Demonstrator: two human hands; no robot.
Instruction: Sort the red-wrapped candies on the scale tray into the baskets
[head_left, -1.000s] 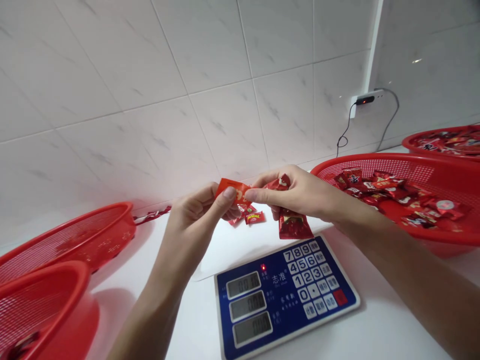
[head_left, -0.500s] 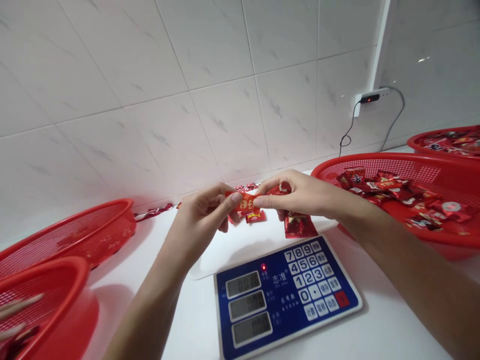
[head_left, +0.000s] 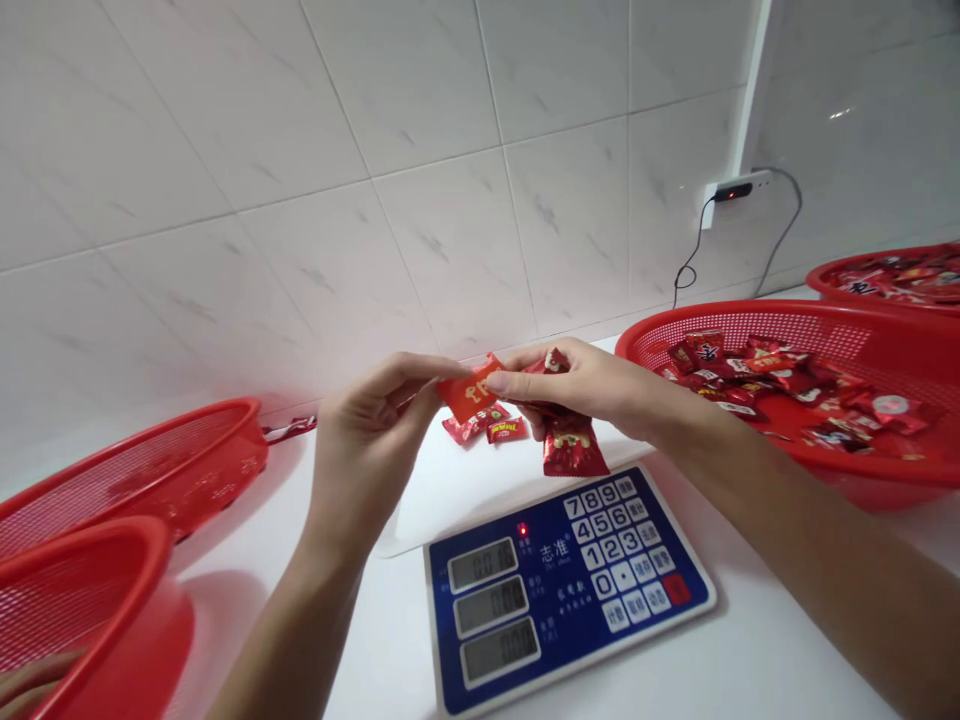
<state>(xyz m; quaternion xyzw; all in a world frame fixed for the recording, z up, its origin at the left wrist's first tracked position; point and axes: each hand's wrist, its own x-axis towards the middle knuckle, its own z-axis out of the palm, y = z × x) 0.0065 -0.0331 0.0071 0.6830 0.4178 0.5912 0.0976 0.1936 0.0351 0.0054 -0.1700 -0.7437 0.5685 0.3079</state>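
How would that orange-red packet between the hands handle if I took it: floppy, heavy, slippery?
The orange-red packet would probably flex, since it looks thin and flat between the left hand and right hand. It is likely light, being small beside them. Its smooth-looking surface might slip; whether anything fills it, I can't tell.
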